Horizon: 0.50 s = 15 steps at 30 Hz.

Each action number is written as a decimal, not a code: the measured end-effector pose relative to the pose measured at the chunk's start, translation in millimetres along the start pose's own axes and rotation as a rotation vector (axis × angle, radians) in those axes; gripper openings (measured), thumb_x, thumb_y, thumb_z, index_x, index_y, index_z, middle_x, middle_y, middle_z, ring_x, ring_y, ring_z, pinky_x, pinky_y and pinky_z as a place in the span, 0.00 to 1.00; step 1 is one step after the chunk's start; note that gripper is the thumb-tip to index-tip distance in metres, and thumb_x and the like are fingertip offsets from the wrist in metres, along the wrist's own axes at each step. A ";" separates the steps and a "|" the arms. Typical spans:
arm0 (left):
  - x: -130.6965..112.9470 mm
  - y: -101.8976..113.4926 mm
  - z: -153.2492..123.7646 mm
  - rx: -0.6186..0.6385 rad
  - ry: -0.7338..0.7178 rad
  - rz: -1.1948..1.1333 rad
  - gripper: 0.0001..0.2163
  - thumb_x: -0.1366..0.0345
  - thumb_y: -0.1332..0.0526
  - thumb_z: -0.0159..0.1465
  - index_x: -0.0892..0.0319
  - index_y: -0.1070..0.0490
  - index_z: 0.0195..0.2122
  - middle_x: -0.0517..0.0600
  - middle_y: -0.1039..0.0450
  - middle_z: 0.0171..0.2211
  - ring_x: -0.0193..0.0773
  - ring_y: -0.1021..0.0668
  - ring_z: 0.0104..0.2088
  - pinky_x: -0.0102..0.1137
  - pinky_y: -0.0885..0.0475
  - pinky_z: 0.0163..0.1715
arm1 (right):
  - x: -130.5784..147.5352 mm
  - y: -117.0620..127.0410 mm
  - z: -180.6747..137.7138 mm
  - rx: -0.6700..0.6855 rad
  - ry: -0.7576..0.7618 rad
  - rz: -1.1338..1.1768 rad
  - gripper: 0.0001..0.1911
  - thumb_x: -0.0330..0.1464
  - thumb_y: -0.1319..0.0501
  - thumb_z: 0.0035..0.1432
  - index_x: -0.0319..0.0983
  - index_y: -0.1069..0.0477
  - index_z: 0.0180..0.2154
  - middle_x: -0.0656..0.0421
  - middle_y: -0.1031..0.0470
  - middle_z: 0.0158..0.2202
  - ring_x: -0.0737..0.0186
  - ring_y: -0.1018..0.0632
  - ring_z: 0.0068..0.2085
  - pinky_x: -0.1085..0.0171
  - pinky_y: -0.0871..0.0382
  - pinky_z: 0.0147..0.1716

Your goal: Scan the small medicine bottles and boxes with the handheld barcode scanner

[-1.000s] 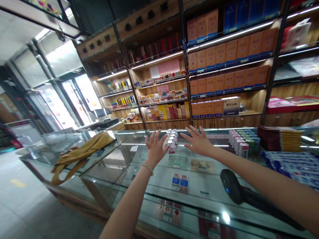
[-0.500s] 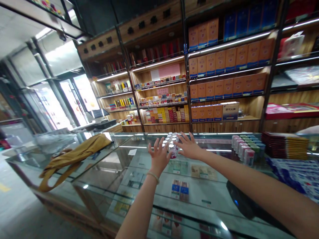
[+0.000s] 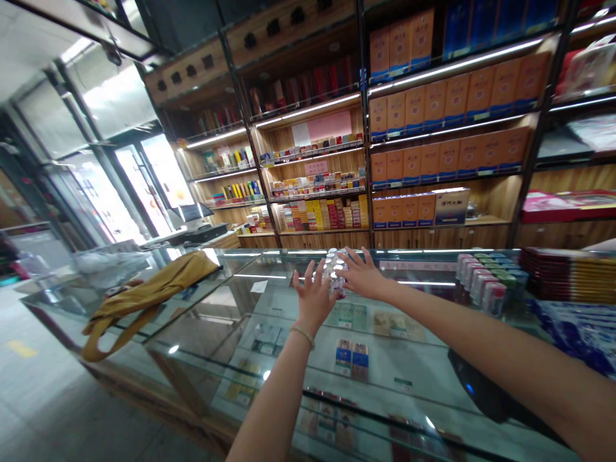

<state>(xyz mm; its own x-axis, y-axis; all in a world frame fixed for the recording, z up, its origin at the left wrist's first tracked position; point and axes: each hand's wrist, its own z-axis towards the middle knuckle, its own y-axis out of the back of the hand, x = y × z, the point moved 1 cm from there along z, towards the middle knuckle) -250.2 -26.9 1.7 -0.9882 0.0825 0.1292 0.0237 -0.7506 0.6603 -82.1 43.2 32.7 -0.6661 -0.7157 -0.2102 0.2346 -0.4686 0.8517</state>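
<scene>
Bunch of small jars [image 3: 333, 264] with shiny pale lids, packed close together on a glass-topped desk [image 3: 409, 359], right between two bare hands. Left hand [image 3: 315, 296] at the near left of the jars, fingers spread wide and thumb pointing in toward them, so pretty much a released grip. Can't tell if actually touching. Right hand [image 3: 364, 279] at the right of the jars, fingers bent in over that side and hiding a few of them. Can't tell about that grip, maybe grasping, maybe just resting.

Also around: white paper slip [image 3: 260, 287] a bit left of the jars, and a mustard-yellow bag [image 3: 163, 282] lying well further left. Off to the right of the jars, rows of small pink, green and blue containers [image 3: 491, 292], then stacks of dark red and gold packs [image 3: 597, 276]. Nearer than the jars, a couple of blue-banded packs [image 3: 360, 361] under the glass, plus a dark device [image 3: 481, 394] with a blue light further right, partly hidden by the right forearm [image 3: 481, 335]. Behind the jars, lit shelves [image 3: 498, 204] loaded with orange-brown boxes [image 3: 445, 160].
</scene>
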 end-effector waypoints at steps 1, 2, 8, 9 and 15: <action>-0.3 -0.4 -0.2 -0.001 -0.002 0.001 0.12 0.56 0.35 0.62 0.49 0.23 0.45 0.50 0.40 0.69 0.56 0.41 0.69 0.62 0.65 0.67 | 0.3 0.7 0.1 0.000 -0.002 0.005 0.20 0.39 0.39 0.63 0.50 0.27 0.57 0.54 0.47 0.72 0.43 0.49 0.72 0.36 0.65 0.67; -0.6 -0.7 -0.4 0.001 -0.004 0.001 0.10 0.56 0.35 0.62 0.49 0.22 0.44 0.50 0.40 0.69 0.56 0.41 0.68 0.62 0.65 0.67 | 0.4 1.5 0.1 -0.002 -0.005 0.008 0.19 0.38 0.38 0.62 0.50 0.27 0.55 0.54 0.47 0.72 0.43 0.49 0.71 0.36 0.64 0.67; -5.6 0.7 -0.7 0.017 0.016 -0.005 0.06 0.60 0.34 0.60 0.50 0.20 0.38 0.49 0.39 0.68 0.57 0.40 0.68 0.63 0.62 0.67 | -0.7 7.5 -2.3 -0.032 -0.027 0.021 0.15 0.38 0.37 0.61 0.51 0.23 0.49 0.56 0.44 0.71 0.42 0.48 0.71 0.34 0.64 0.65; -7.2 1.7 -0.8 0.020 0.018 -0.010 0.05 0.60 0.33 0.60 0.50 0.20 0.37 0.49 0.39 0.68 0.57 0.40 0.68 0.63 0.61 0.67 | -1.1 9.2 -3.3 -0.027 -0.031 0.032 0.14 0.38 0.37 0.61 0.51 0.22 0.49 0.56 0.44 0.71 0.42 0.48 0.71 0.34 0.64 0.65; -19.5 10.3 -1.3 0.032 -0.021 -0.049 0.05 0.58 0.32 0.60 0.50 0.21 0.36 0.49 0.38 0.68 0.57 0.39 0.67 0.64 0.62 0.67 | -5.6 24.2 -14.8 0.007 -0.052 0.076 0.10 0.39 0.37 0.62 0.49 0.20 0.43 0.56 0.43 0.71 0.43 0.49 0.71 0.35 0.61 0.65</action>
<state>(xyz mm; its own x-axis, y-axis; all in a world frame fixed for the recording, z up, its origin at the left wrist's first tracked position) -230.9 -37.0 5.0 -0.9849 0.1326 0.1109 -0.0199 -0.7243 0.6892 -62.2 28.2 47.3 -0.6827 -0.7208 -0.1199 0.2808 -0.4103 0.8676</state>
